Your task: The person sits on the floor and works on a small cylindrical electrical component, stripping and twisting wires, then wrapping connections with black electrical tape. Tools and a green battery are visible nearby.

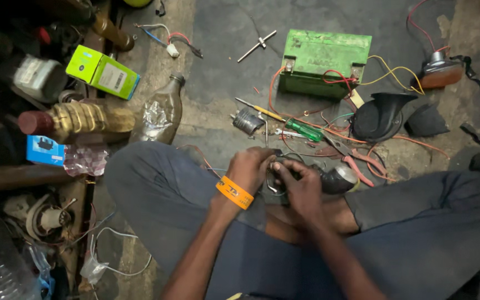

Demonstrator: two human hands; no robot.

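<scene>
Head view, looking down at a seated person's lap and a concrete floor [223,33].

Left hand [249,168]: orange wristband [234,192]; fingers curled together over a small dark part [280,176] with a bent metal wire on it, held between the knees. What exactly they pinch cannot be told.

Right hand [301,186]: fingers closed on the same part from the other side, thumb pressing toward the left hand. A round turn-signal lamp [338,179] lies just beside it.

On the floor beyond the hands: green-handled screwdriver [302,130], red-handled pliers [356,161], black horn [381,115], green battery [324,62] trailing red and yellow wires, a second lamp [439,70], T-shaped wrench [258,44].

Left side: clear plastic bottle [161,111], green carton [103,71], blue carton [45,150].

Step in hand, by judgement: both hands appear to be fitting or bending the wire on the small part. The next move likely calls for a steady two-handed pinch, or a reach for the pliers nearby.
</scene>
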